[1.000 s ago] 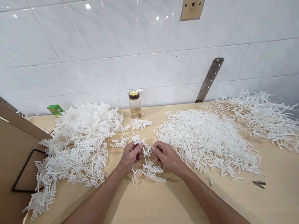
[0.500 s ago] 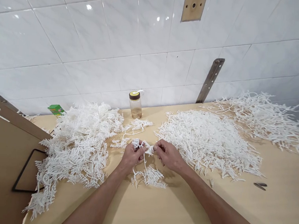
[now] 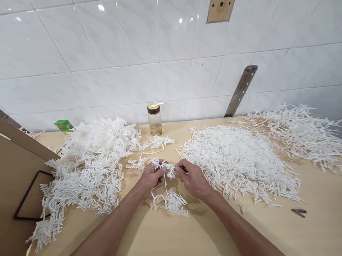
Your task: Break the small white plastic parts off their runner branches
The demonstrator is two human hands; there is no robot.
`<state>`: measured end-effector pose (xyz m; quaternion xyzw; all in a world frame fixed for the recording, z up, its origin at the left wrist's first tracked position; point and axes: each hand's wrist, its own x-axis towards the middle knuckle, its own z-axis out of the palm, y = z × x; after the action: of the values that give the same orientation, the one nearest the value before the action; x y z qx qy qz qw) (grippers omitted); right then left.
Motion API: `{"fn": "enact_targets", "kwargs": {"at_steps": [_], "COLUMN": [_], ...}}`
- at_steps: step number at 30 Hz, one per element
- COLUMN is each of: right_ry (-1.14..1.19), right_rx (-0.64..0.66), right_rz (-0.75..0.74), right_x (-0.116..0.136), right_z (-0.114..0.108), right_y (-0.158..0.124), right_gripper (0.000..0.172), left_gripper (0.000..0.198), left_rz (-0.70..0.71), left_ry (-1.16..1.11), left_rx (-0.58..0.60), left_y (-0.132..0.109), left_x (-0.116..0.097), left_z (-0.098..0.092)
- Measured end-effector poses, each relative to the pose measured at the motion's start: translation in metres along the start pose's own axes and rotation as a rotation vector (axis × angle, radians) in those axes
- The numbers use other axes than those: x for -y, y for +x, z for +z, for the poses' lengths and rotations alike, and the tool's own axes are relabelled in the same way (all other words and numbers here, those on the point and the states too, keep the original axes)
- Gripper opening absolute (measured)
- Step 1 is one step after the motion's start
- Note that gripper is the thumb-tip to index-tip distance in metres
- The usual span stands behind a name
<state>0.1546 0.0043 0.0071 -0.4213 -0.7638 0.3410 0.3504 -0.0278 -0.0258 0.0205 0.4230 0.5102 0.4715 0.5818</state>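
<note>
My left hand (image 3: 153, 174) is closed around a white branched piece (image 3: 166, 166) above the middle of the table. Thumb and fingers of my right hand (image 3: 189, 176) pinch the right tip of that same piece. From it a thin white strand hangs down to a feathery white cluster (image 3: 174, 202) below my hands. A large heap of tangled white branches (image 3: 95, 161) lies to the left. On the right is a wide pile of short white pieces (image 3: 241, 160).
A bottle with a dark and yellow lid (image 3: 154, 121) stands by the tiled wall. Long white stems (image 3: 305, 133) lie at the back right, small metal snips (image 3: 299, 212) at the right. A green box (image 3: 63, 125) and a brown panel (image 3: 6, 179) are on the left.
Both hands stay nearly in place, still on the white piece. The hanging cluster has shifted very slightly.
</note>
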Motion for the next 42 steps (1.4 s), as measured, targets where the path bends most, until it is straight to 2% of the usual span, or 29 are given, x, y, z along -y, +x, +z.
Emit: {"fn": "enact_targets", "kwargs": {"at_steps": [5,9,17,23,28,32,37,42], "right_ry": [0.11,0.217,0.463,0.342,0.24,0.222,0.21,0.228], "right_rx": [0.013,0.023,0.053,0.006,-0.037,-0.048,-0.025,-0.006], "right_rz": [-0.01,0.038,0.167,0.119,0.041,0.01,0.028,0.059], "right_x": [0.004,0.002,0.002,0.006,0.001,-0.001,-0.001,0.002], "right_z": [0.001,0.002,0.008,0.007,0.005,0.006,0.008,0.005], "right_y": [-0.001,-0.002,-0.004,-0.003,-0.001,0.001,0.001,0.0], "right_gripper": [0.02,0.021,0.025,0.023,0.024,0.024,0.025,0.027], "left_gripper": [0.037,0.037,0.058,0.05,0.045,0.048,0.047,0.036], "left_rz": [-0.042,-0.041,-0.059,-0.031,-0.038,-0.058,-0.065,-0.053], "left_ry": [0.081,0.13,0.249,0.162,0.095,0.14,0.022,-0.131], "left_rx": [-0.041,-0.072,-0.153,-0.089,-0.147,-0.162,-0.157,-0.122], "left_y": [0.0,0.0,0.001,-0.003,0.002,0.003,-0.001,-0.001], "left_x": [-0.003,-0.003,-0.001,-0.004,0.006,0.009,0.005,0.009], "left_z": [0.001,0.001,0.002,0.001,0.001,0.004,0.005,0.006]}}
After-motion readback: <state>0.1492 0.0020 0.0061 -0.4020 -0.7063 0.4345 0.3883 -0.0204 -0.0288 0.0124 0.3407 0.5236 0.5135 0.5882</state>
